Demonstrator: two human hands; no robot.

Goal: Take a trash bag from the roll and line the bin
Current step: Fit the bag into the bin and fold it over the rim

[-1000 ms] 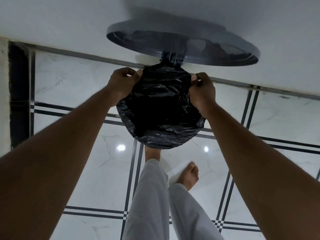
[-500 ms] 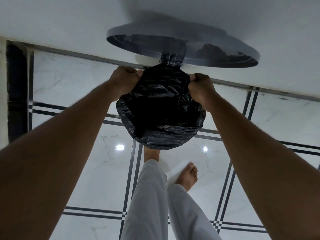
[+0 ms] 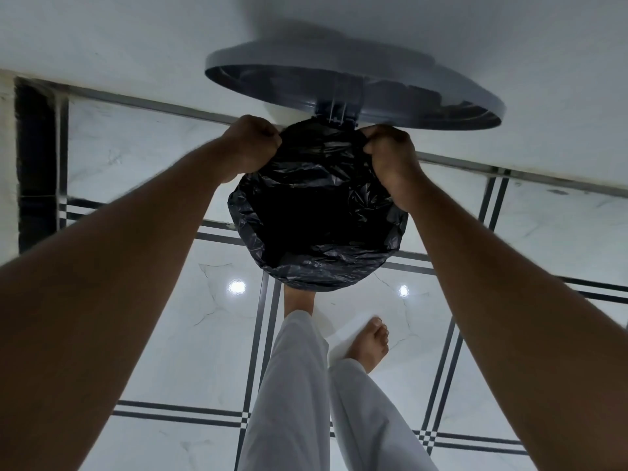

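Black trash bag (image 3: 317,212) lines the bin, folded over its rim. Left hand (image 3: 253,144) at 10 o'clock and right hand (image 3: 390,151) at 2 o'clock grip bunched plastic, fingers curled tight. Lid (image 3: 353,83) up. Best: pull evenly outward and down, avoid tearing.

White marble floor tiles (image 3: 190,334) with dark stripes, white wall (image 3: 102,35).
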